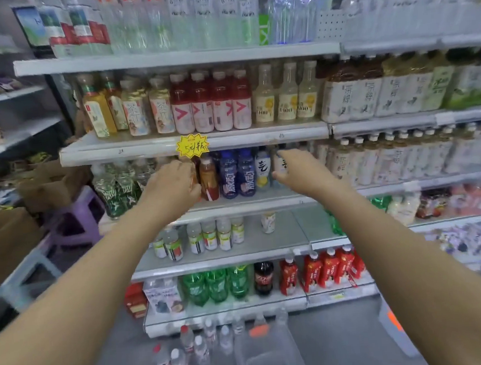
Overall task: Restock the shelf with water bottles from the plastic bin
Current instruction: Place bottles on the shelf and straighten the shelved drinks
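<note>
Both my arms reach up to the middle shelf (249, 206). My left hand (173, 182) grips an orange drink bottle (193, 178), mostly hidden behind its fingers, beside a brown-red bottle (209, 180). My right hand (294, 171) has thumb and fingers curled round a white-labelled bottle (280, 163), to the right of two dark blue bottles (237, 176). Down on the floor stands the clear plastic bin (270, 355), with several small water bottles (201, 343) standing loose to its left, in front of the shelf's base.
Shelves above and below are packed with drinks; the shelf under my hands (281, 236) has bare room at its right. A yellow price tag (192, 146) hangs above my left hand. Cardboard boxes (5, 244) and a purple stool (76, 218) stand at left.
</note>
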